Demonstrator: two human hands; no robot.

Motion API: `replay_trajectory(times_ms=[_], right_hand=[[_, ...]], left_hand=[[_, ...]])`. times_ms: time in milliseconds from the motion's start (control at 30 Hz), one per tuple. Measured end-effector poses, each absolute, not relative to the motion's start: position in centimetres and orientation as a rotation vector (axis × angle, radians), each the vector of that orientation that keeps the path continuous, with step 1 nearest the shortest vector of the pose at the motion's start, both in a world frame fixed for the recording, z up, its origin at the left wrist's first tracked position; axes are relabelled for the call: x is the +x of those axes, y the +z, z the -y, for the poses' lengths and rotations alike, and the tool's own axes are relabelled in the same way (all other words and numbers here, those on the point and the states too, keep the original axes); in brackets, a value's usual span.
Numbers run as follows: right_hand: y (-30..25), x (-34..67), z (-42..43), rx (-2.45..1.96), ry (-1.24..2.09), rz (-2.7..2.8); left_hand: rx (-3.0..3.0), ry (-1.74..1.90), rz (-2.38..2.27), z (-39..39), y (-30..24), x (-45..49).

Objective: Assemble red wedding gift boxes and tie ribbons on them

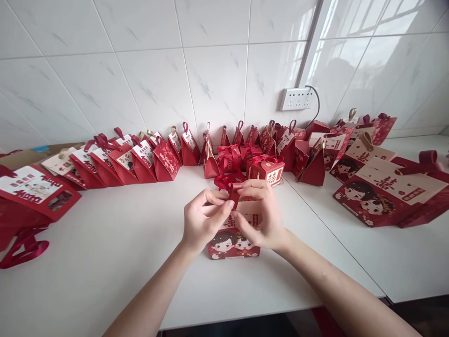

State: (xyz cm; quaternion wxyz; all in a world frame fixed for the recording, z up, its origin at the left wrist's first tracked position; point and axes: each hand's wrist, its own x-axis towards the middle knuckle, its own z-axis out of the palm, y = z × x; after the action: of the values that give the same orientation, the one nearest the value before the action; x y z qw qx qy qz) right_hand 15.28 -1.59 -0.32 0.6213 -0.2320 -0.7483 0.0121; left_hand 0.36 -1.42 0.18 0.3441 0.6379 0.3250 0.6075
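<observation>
A red and cream gift box (233, 245) with two cartoon figures on its front stands upright on the white table, right under my hands. At its top is a loop of dark red ribbon (234, 193). My left hand (205, 216) pinches this ribbon from the left, thumb and fingers pressed together. From the other side, my right hand (261, 215) has its fingertips on the ribbon too, thumb below and fingers curled over it. Both hands cover parts of the box's upper front. Just behind, a loose bundle of red ribbon (228, 180) lies near my fingertips.
Several red gift boxes (143, 159) with ribbon loops line the wall at the left. Cube boxes with bows (268, 168) stand behind my hands, and larger cartoon boxes (379, 194) at the right. A power strip (297, 99) hangs on the tiled wall. The table's front edge is near.
</observation>
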Motion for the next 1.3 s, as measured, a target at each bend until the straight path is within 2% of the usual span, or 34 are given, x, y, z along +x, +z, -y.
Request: replay_trajectory(times_ms=[167,467,1300], right_hand=[[-1.3,15.3,1.1,-0.591,0.057,1.800],[-0.7,15.4,1.2,-0.559,-0.007,1.822],[-0.7,15.2,1.3,-0.636,0.046,1.756]], left_hand=[[1.882,1.783,-0.722,0.9,0.1,0.0],[2.051,1.626,-0.634,0.9,0.4,-0.6],[2.140,1.641,-0.654,0.7,0.6,-0.6]])
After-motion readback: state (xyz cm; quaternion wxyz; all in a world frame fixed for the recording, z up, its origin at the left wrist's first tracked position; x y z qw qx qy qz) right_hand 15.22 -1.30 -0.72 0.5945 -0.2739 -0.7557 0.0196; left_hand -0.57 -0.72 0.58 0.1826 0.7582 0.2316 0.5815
